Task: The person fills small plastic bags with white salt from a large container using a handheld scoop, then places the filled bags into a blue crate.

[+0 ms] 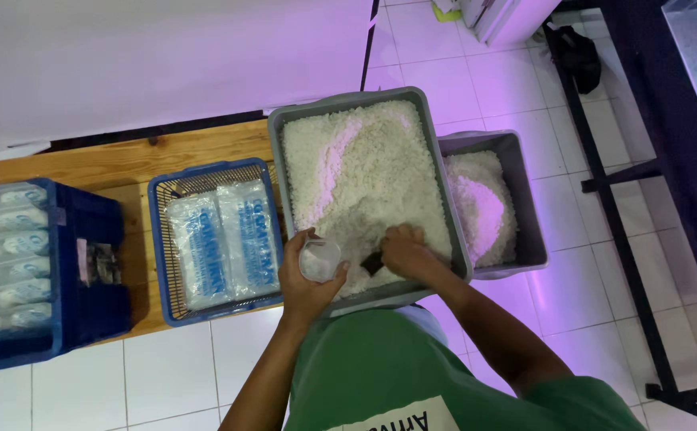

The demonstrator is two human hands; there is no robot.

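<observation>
A grey tub [280,152] full of small white ice pieces [364,160] stands in front of me. My left hand [304,279] holds a small clear plastic bag [319,259] open at the tub's near edge. My right hand [404,251] is down in the ice near that edge, closed around a dark scoop [371,262] that is mostly hidden by the hand and the ice.
A second, smaller grey tub [524,199] of ice sits to the right. On the left a blue basket [161,239] holds filled ice bags [221,239], and a dark blue crate [85,303] holds more, on a wooden pallet [125,160]. A black metal frame [612,223] stands on the white tile floor at right.
</observation>
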